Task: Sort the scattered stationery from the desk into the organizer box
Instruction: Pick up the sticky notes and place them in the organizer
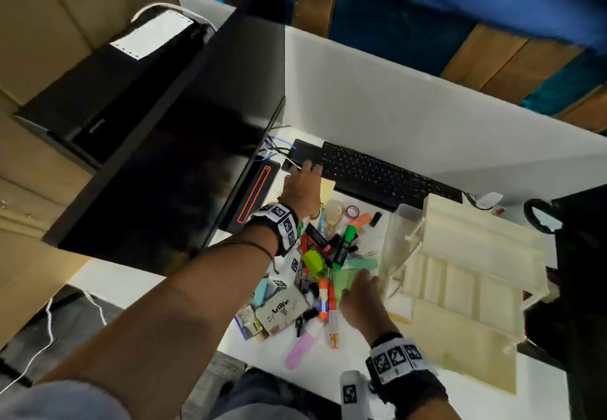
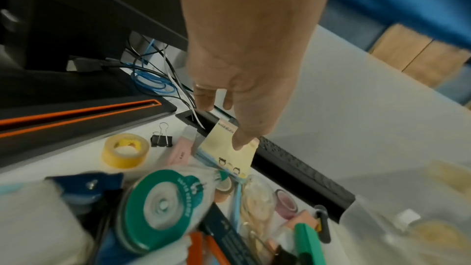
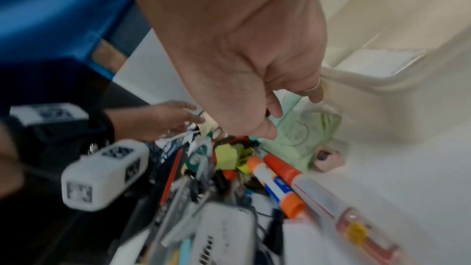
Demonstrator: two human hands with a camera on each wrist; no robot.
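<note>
Stationery lies heaped on the white desk (image 1: 328, 373): green highlighter (image 1: 345, 245), orange-capped glue sticks (image 1: 323, 301), a tin case (image 1: 282, 311), tape rolls. The cream organizer box (image 1: 466, 275) stands open at the right. My left hand (image 1: 303, 180) reaches to the far side of the heap; in the left wrist view this left hand (image 2: 229, 116) has its thumb on a yellow sticky-note pad (image 2: 226, 148), its other fingers straight above it. My right hand (image 1: 361, 291) hovers over a green note pad (image 1: 345, 276) beside the box, its fingers loosely curled and holding nothing. The right wrist view shows the same right hand (image 3: 290, 116) over the green pad (image 3: 300, 134).
A black keyboard (image 1: 377, 173) lies behind the heap, and a large dark monitor (image 1: 184, 157) stands at the left with cables (image 2: 153, 80) under it. A yellow tape roll (image 2: 125, 150), a black binder clip (image 2: 161, 138) and a teal correction tape (image 2: 163, 209) lie near my left wrist.
</note>
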